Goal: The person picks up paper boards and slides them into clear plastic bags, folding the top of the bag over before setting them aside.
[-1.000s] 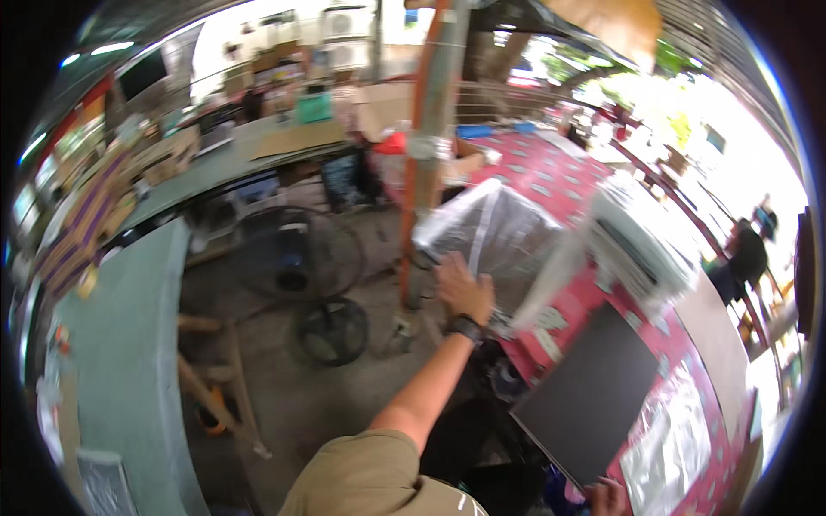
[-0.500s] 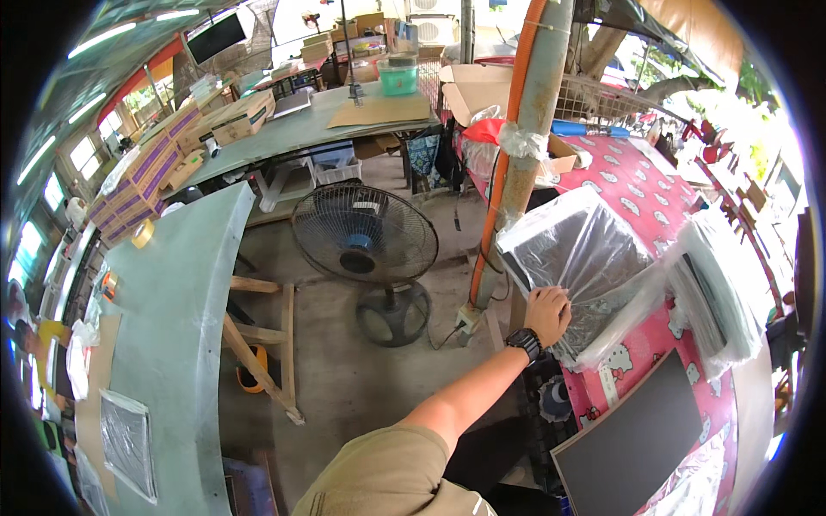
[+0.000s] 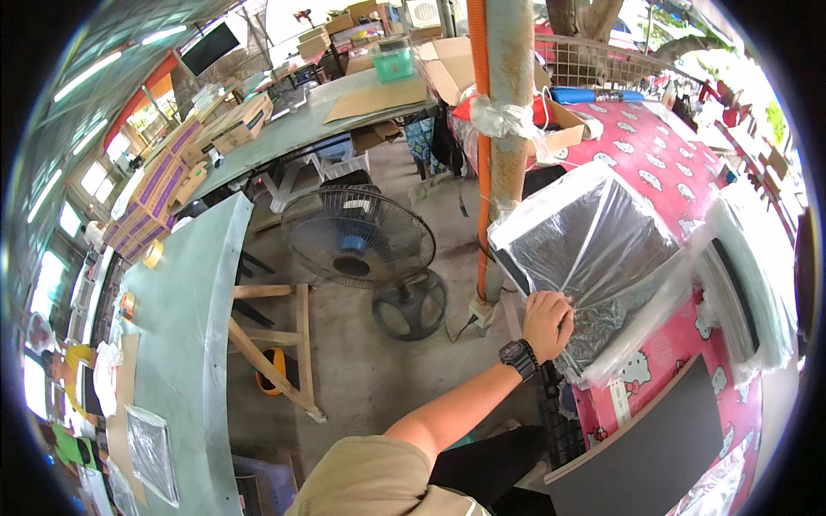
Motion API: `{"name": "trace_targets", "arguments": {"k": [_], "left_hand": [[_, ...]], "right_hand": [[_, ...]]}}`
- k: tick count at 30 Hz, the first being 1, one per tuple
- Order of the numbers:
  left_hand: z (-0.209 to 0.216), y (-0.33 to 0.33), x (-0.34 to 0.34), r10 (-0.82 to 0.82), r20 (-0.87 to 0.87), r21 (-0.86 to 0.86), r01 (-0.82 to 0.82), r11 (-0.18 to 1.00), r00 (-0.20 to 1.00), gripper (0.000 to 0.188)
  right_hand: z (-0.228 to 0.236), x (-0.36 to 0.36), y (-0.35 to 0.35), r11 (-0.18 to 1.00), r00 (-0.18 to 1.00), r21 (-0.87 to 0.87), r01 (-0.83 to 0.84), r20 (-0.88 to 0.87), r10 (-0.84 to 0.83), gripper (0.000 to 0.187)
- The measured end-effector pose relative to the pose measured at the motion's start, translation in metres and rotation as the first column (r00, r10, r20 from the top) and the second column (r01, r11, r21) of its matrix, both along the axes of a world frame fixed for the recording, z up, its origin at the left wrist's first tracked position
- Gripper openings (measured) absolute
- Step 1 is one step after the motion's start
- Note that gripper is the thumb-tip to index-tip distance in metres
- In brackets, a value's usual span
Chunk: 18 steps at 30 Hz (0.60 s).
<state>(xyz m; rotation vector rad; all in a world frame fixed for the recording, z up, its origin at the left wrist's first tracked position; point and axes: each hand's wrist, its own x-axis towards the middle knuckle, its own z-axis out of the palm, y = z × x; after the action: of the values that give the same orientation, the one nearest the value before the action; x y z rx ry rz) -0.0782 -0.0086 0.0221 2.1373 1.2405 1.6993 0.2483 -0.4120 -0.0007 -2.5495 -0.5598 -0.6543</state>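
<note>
Evidently, in the head view, the left hand (image 3: 547, 325) reaches out over the near left corner of a wrapped panel (image 3: 594, 232), a flat dark piece in clear plastic film (image 3: 598, 340). Its fingers are bent and pressed close together, pinching the film, which wrinkles around them; the thumb is hidden. A dark wristwatch (image 3: 520, 358) sits on the wrist. The wrapped panel lies on a pink table cover (image 3: 658, 146) printed with white figures, just beside a rusty pole (image 3: 513, 86) with an orange conduit (image 3: 479, 60) along it. Right of the panel, close by, is a plastic-wrapped stack (image 3: 744, 292). Nearer the body, a dark grey board (image 3: 645, 460) slants across the table's near end.

Left of the pole, a black pedestal fan (image 3: 357, 236) stands on the concrete floor (image 3: 379, 378). Farther left runs a grey-green workbench (image 3: 185, 327) bearing a tape roll (image 3: 153, 254) and, at its near end, a flat plastic packet (image 3: 152, 456). A wooden trestle (image 3: 304, 344) stands beside that bench. Farther back, a green tub (image 3: 393, 63) rests on another bench (image 3: 292, 138), with cartons (image 3: 159, 206) piled to its left.
</note>
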Motion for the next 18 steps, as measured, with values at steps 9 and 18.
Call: {"name": "trace_targets", "arguments": {"k": [9,18], "left_hand": [[-0.003,0.002,-0.001,0.036,-0.061,0.014,-0.035,0.999,0.998,0.007],[0.015,0.002,0.014,0.019,-0.251,-0.007,-0.021,1.0,0.968,0.008]], "right_hand": [[-0.003,-0.007,-0.013,1.0,0.994,0.024,-0.016,-0.106,0.019,0.022],[-0.038,0.037,-0.048,0.966,0.996,0.26,-0.008,-0.087,0.032,0.022]]}}
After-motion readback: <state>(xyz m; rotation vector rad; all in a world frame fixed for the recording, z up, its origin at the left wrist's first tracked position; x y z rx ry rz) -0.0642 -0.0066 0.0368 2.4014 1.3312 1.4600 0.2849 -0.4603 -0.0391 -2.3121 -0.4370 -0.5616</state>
